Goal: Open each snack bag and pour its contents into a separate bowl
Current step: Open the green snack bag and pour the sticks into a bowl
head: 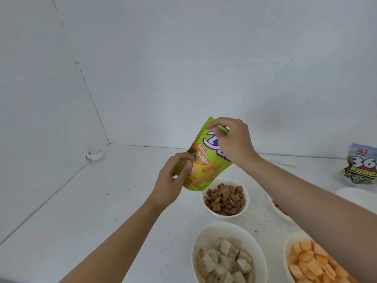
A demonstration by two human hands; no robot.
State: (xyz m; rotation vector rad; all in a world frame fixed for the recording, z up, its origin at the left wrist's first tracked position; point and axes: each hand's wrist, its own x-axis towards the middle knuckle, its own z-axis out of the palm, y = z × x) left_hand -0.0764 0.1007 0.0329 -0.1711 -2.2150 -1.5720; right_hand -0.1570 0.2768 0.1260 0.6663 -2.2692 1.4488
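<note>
A green and orange "Mini Bites" snack bag (202,160) is held upright above the white table. My left hand (175,180) grips its lower left side. My right hand (232,139) pinches the bag's top right corner. Below the bag sits a white bowl (206,205) of small brown square snacks. Nearer to me stand a white bowl (197,242) of pale beige chunks and a white bowl (287,248) of orange crackers. A fourth white bowl (274,203) is mostly hidden behind my right forearm.
A grey and green snack bag (361,166) stands at the far right by the wall. In front of it, part of another white bowl (355,195) shows. The white table (91,211) meets white walls at the back and left.
</note>
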